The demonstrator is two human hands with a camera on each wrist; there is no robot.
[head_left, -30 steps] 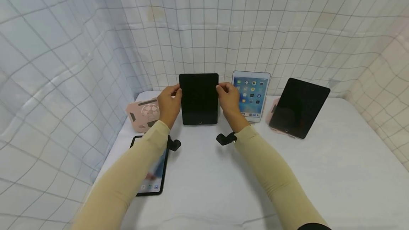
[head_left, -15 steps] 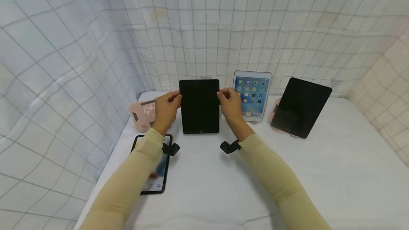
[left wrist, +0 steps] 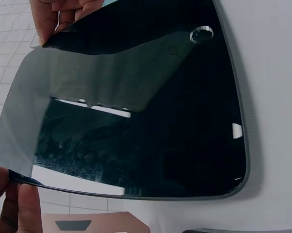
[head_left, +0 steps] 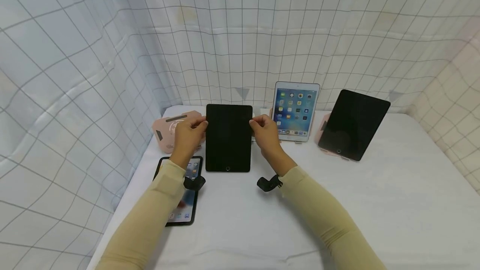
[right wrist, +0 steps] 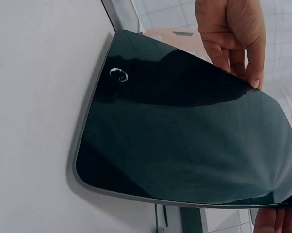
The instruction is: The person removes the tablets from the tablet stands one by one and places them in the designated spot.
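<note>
Left hand (head_left: 188,136) and right hand (head_left: 267,134) pinch the tablet (head_left: 228,143) at its 10 and 2 o'clock; seemingly positioning it, next needing even support.

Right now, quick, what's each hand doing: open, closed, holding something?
Left hand: pinches the left edge of a dark tablet.
Right hand: pinches the same dark tablet by its right edge.
</note>
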